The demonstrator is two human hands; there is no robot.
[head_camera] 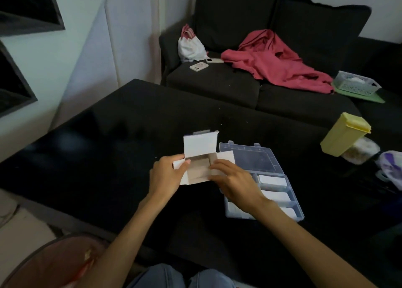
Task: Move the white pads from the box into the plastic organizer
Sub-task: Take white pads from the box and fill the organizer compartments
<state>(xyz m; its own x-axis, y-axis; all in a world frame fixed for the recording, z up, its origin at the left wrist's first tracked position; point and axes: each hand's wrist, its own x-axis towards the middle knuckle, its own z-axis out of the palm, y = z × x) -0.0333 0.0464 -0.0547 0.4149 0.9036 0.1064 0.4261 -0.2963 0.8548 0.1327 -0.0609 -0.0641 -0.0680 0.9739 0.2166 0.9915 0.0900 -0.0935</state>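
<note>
Both hands (167,174) grip box (200,157) (open).

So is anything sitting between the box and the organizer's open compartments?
Nothing visible does. The box, held by the left hand and right hand, sits right beside the organizer, whose lid is flipped back. Only the right forearm crosses above its near compartments.

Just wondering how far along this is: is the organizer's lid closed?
No, the organizer lies with its clear lid flipped open flat on the table, and white pads show in its compartments.
</note>
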